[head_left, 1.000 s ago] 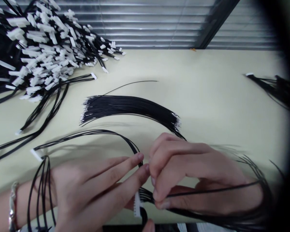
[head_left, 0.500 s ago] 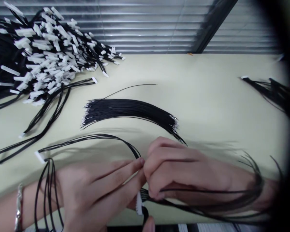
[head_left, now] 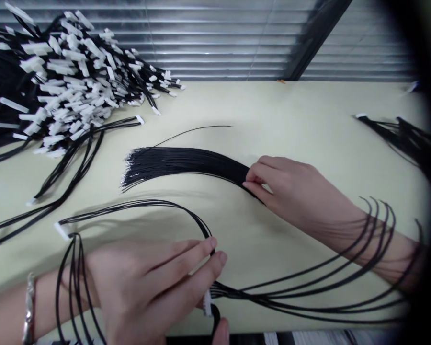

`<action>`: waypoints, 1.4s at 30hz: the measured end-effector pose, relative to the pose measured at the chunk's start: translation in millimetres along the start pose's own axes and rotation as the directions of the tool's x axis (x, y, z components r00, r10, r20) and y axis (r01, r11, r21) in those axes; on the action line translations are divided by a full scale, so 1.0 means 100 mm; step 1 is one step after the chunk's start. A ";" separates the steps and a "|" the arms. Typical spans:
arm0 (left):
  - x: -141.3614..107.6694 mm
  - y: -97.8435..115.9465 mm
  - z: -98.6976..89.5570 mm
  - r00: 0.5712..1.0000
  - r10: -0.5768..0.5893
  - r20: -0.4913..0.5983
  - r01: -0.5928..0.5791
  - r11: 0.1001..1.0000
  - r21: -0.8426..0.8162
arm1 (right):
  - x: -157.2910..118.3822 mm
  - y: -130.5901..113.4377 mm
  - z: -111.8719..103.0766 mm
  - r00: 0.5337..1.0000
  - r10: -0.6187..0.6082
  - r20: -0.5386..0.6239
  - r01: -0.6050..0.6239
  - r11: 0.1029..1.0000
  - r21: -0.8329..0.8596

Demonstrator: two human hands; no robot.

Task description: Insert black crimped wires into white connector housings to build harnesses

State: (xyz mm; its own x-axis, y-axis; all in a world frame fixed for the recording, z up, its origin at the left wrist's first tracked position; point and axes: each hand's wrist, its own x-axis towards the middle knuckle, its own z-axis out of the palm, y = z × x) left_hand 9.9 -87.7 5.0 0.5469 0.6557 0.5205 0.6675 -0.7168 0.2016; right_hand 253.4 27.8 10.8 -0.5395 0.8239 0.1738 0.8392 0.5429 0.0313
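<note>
Near the table's front edge my left hand (head_left: 154, 287) is closed around a wire harness; its white connector (head_left: 207, 303) shows below the fingers. Several black wires (head_left: 290, 293) fan out from that connector to the right, passing over my right forearm. Another white connector (head_left: 62, 230) with black wires lies by my left wrist. My right hand (head_left: 283, 184) is at the right end of a bundle of loose black wires (head_left: 187, 160), with thumb and index finger pinched on the wire ends. How many wires it grips is hidden. The bundle's left ends are bare and silvery.
At the back left a large heap of black wire harnesses (head_left: 68, 91) with white connectors is piled up. A few harnesses (head_left: 72, 158) lie in front of it. More harnesses (head_left: 391, 134) lie at the right. Window blinds (head_left: 219, 43) stand behind the table.
My right hand has left the connector in my left hand and moved up and right to the bundle's right end. The left hand has hardly moved. The harness wires now spread over my right forearm.
</note>
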 end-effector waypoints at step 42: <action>0.08 -0.07 0.00 0.998 -0.009 -0.054 0.001 0.990 -0.143 | -0.03 0.04 0.00 0.998 0.011 0.061 -0.006 0.996 -0.084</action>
State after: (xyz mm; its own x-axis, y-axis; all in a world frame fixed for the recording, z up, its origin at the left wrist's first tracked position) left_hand 10.3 -77.4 7.6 0.5127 0.6484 0.5628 0.5890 -0.7425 0.3189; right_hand 258.1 27.6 10.5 -0.5337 0.8380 0.1140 0.8449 0.5228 0.1130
